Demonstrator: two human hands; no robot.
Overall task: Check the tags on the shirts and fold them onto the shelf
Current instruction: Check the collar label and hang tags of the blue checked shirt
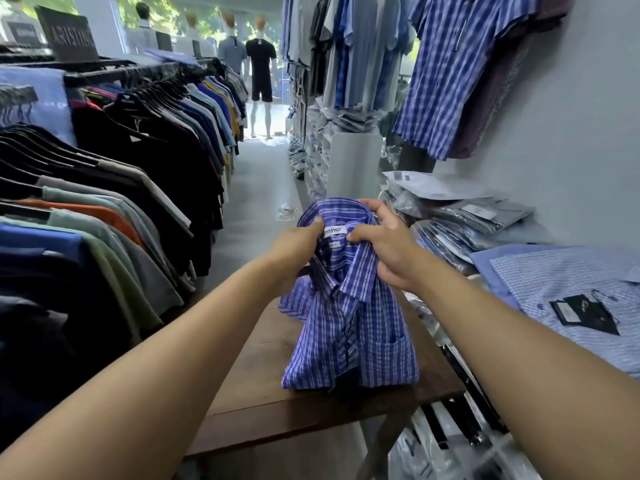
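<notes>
Hanging garments are carried on the rack [104,202] at left. The shirt [349,334], its lower end on the table [263,393], is grasped at the collar by the left hand [294,251] and right hand [388,251]; the label [334,232] is exposed between them. A pale shirt [571,289] lies folded far right.

Both forearms [173,341] are bare along all their visible length. The left hand [298,247] and right hand [388,252] are bare too.
</notes>
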